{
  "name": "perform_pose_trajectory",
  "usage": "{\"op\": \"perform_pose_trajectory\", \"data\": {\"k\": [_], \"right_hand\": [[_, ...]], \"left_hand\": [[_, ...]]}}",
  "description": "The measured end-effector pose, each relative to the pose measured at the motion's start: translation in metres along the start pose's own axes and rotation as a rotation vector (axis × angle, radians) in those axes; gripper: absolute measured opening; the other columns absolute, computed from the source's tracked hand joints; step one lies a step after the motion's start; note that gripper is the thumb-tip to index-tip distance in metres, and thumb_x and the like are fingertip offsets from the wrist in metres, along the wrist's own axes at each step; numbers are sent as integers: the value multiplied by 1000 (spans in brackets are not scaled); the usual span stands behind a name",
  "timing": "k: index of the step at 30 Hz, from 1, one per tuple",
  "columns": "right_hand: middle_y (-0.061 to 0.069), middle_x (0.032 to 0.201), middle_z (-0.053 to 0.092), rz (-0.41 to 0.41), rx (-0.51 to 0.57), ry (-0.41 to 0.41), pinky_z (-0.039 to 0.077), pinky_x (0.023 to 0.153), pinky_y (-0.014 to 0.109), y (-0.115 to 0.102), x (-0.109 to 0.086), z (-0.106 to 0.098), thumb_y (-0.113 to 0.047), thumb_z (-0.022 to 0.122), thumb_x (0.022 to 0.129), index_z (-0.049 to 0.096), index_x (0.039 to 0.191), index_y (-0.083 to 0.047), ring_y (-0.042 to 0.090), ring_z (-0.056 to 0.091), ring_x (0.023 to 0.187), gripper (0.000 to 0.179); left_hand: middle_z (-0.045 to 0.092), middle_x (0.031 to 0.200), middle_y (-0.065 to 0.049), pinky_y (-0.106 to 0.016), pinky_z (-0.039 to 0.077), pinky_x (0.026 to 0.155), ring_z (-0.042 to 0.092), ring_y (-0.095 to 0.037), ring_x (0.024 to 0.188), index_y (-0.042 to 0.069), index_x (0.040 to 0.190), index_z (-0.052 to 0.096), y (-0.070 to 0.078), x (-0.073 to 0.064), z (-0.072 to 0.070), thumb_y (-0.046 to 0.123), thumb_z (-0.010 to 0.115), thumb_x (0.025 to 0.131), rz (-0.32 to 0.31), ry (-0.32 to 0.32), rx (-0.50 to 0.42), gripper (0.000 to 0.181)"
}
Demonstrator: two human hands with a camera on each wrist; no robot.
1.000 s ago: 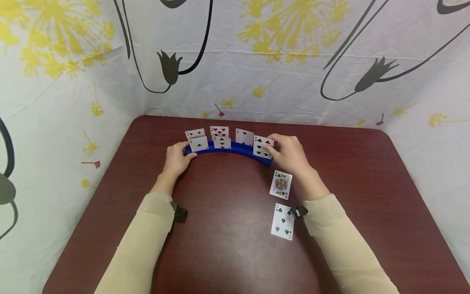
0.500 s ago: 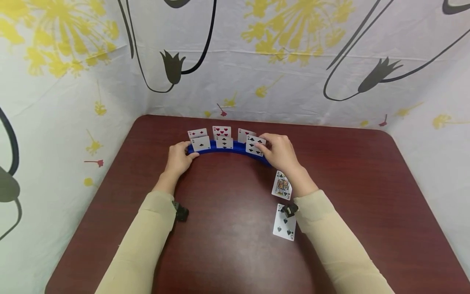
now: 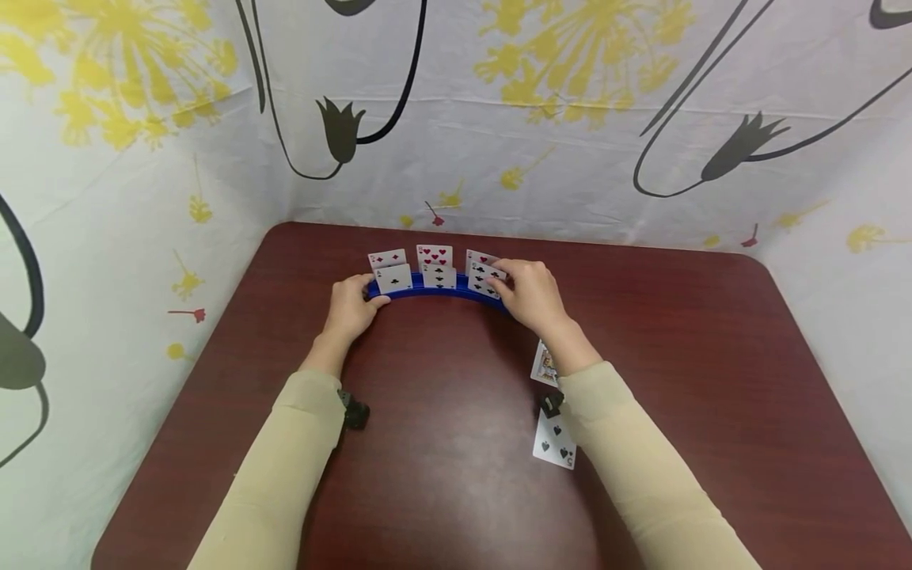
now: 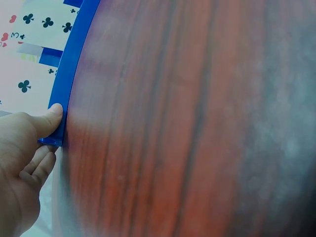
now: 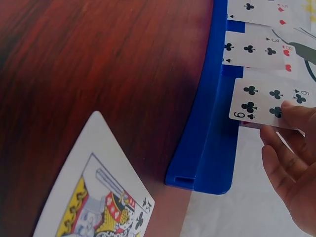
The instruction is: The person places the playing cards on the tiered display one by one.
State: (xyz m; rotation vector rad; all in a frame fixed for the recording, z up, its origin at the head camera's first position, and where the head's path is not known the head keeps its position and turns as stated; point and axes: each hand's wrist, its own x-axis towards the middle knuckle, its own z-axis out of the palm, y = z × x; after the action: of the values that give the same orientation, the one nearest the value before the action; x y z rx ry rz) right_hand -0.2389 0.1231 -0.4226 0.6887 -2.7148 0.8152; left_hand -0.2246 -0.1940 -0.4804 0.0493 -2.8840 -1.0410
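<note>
A curved blue card holder (image 3: pixel 420 292) stands near the back of the table, with playing cards upright in it. My left hand (image 3: pixel 349 309) grips its left end, thumb on the front edge. Between thumb and fingers my right hand (image 3: pixel 532 294) pinches a six of clubs (image 5: pixel 254 101), at the holder's right part. That card overlaps a heart card (image 3: pixel 479 256) behind it. A three of clubs (image 5: pixel 247 49) stands mid-holder before an eight of hearts (image 3: pixel 435 254). At the left, a low club card (image 4: pixel 24 89) fronts a diamond card (image 3: pixel 387 257).
On the dark red wooden table (image 3: pixel 442 475), a king of clubs (image 3: pixel 543 366) lies face up, partly under my right wrist. Nearer me lies a five of spades (image 3: pixel 552 447), partly covered by the right wrist camera. A patterned cloth (image 3: pixel 456 134) hangs behind and beside the table.
My right hand has carried the six of clubs leftward along the holder, from its right end to in front of the heart card. The left hand keeps its grip on the holder.
</note>
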Motion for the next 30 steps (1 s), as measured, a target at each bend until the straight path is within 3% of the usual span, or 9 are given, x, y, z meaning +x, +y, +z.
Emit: {"op": "perform_pose_trajectory", "data": {"k": [12, 17, 26, 30], "right_hand": [[7, 87, 73, 12, -54, -22, 52, 62, 42, 4, 3, 11, -20, 74, 95, 77, 112, -10, 21, 63, 69, 20], [8, 93, 75, 9, -52, -17, 51, 61, 41, 3, 4, 11, -19, 74, 95, 77, 118, -12, 21, 63, 67, 24], [11, 107, 76, 19, -27, -68, 56, 76, 45, 2, 5, 18, -18, 74, 95, 76, 117, -8, 27, 70, 85, 24], [11, 102, 75, 37, -26, -96, 55, 75, 45, 2, 5, 20, -20, 75, 95, 75, 116, -7, 27, 69, 83, 25]], "left_hand": [[61, 133, -26, -49, 52, 99, 62, -37, 115, -6, 138, 58, 2, 0, 0, 20, 74, 95, 4, -4, -10, 53], [61, 132, -27, -49, 52, 99, 62, -37, 115, -6, 138, 58, 3, 0, -1, 20, 74, 95, 7, 0, -8, 53], [61, 133, -27, -50, 51, 99, 62, -37, 116, -7, 138, 58, 0, 0, -1, 19, 74, 95, 9, -1, -4, 52], [60, 134, -27, -50, 51, 100, 61, -38, 118, -7, 138, 58, -1, 0, -1, 19, 74, 95, 4, -4, -6, 53]]}}
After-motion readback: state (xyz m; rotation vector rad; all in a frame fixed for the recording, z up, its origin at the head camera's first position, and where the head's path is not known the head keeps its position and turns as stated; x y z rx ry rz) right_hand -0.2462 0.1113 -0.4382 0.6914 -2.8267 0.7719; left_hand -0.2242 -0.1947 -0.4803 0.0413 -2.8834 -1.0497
